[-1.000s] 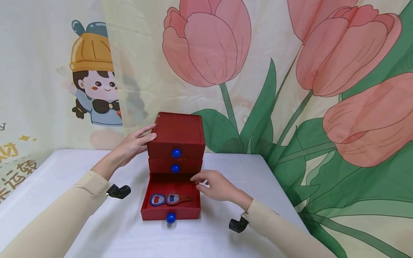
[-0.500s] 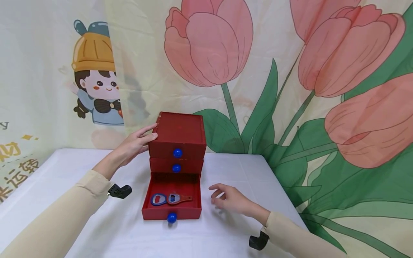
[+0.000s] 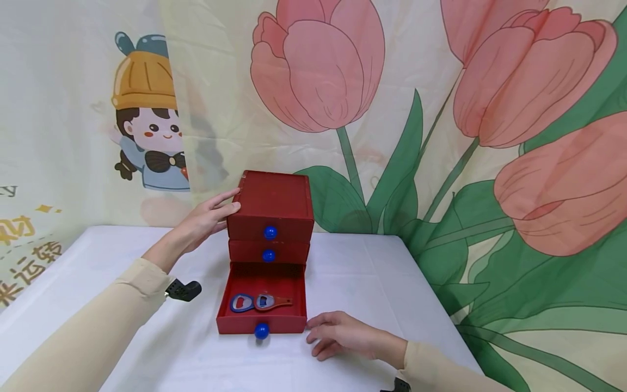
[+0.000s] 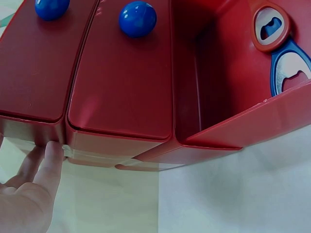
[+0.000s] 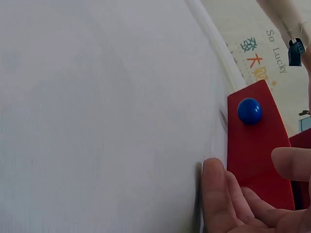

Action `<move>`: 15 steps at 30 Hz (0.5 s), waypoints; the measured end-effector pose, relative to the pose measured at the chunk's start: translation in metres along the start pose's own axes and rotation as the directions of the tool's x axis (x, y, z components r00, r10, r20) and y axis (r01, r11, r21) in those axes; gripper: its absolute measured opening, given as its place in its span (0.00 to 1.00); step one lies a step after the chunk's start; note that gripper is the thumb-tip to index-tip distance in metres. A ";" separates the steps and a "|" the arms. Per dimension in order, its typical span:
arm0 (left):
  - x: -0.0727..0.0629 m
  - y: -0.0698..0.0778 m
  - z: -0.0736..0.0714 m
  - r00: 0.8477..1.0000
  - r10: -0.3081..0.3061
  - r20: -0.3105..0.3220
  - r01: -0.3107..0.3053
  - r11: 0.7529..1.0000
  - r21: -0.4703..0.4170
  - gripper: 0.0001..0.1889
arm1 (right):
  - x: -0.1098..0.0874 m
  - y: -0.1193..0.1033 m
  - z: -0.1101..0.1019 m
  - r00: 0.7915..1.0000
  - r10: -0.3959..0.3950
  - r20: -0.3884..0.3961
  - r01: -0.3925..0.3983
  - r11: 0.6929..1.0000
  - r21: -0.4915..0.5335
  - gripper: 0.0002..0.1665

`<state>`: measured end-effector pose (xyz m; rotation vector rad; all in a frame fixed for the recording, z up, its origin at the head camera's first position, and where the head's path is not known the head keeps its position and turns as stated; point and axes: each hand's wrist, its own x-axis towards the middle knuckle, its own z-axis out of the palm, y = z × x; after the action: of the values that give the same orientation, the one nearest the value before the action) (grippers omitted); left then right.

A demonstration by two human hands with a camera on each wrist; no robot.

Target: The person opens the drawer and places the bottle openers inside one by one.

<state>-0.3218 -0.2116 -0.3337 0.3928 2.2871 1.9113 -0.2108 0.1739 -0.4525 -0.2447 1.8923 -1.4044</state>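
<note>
A red three-drawer box (image 3: pixel 274 196) with blue knobs stands on the table. Its bottom drawer (image 3: pixel 227 324) is pulled out, while the upper two are in. Inside that drawer lie two bottle openers side by side: a blue-rimmed bottle opener (image 3: pixel 241 303) on the left and a brown-handled bottle opener (image 3: pixel 271 302) on the right. My left hand (image 3: pixel 206 218) rests with extended fingers against the box's upper left side. Low beside the drawer's front right corner is my right hand (image 3: pixel 345 336), fingers loosely bent and holding nothing. The bottom blue knob (image 5: pixel 250 111) shows in the right wrist view.
A white cloth covers the table (image 3: pixel 362 272). Behind it hangs a backdrop (image 3: pixel 215 109) printed with tulips and a cartoon figure. A black wrist camera (image 3: pixel 183 290) sits at the left sleeve.
My right hand has left the drawer's inner right side, swung out to the right, then come down and back toward the drawer's front corner. My left hand stays on the box.
</note>
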 end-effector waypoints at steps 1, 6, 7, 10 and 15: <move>0.000 0.000 0.000 1.000 0.000 0.001 0.000 1.000 -0.001 0.41 | 0.000 0.001 0.001 1.000 0.014 0.014 -0.015 1.000 0.018 0.27; -0.001 0.000 0.000 1.000 -0.007 -0.010 0.007 1.000 0.014 0.41 | 0.002 0.001 0.006 0.995 0.074 0.066 -0.083 0.987 0.138 0.30; -0.002 0.000 0.000 1.000 -0.009 -0.013 0.010 1.000 0.016 0.41 | 0.002 0.001 0.007 0.994 0.083 0.072 -0.094 0.982 0.165 0.30; -0.002 0.001 0.000 1.000 -0.012 -0.013 0.012 1.000 0.011 0.42 | 0.002 0.001 0.009 0.991 0.104 0.085 -0.121 0.965 0.231 0.29; -0.001 0.001 0.000 1.000 -0.006 -0.005 0.006 1.000 -0.004 0.41 | 0.000 0.001 0.015 0.982 0.115 0.152 -0.160 0.932 0.326 0.27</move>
<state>-0.3207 -0.2120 -0.3329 0.3814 2.2848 1.9154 -0.2009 0.1632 -0.4552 -0.0324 1.5025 -1.5482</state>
